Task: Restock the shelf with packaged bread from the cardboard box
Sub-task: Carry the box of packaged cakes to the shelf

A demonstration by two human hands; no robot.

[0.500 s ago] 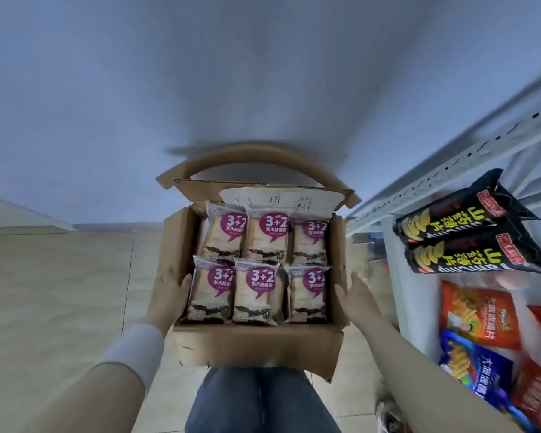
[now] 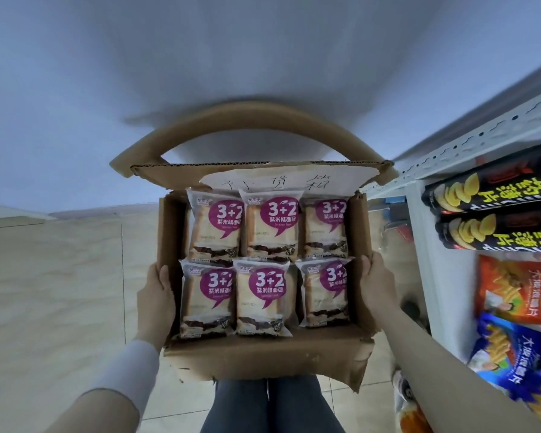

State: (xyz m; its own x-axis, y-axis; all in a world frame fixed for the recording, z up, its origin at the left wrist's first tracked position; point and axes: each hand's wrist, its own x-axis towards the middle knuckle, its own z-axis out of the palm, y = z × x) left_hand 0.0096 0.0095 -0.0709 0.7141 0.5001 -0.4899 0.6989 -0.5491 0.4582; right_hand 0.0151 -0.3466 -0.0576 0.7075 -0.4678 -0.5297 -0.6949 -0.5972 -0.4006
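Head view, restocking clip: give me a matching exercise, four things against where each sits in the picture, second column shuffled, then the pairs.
Things:
1. cardboard box
2. left hand
3. black snack packs
4. blue snack bag

Places:
A. upper part of the shelf on the right
B. pressed against the box's left wall
C. lower on the shelf, below an orange bag
D. centre of view, held from both sides, six bread packs showing inside

Pairs: 1-D, 2-B, 3-A, 4-C
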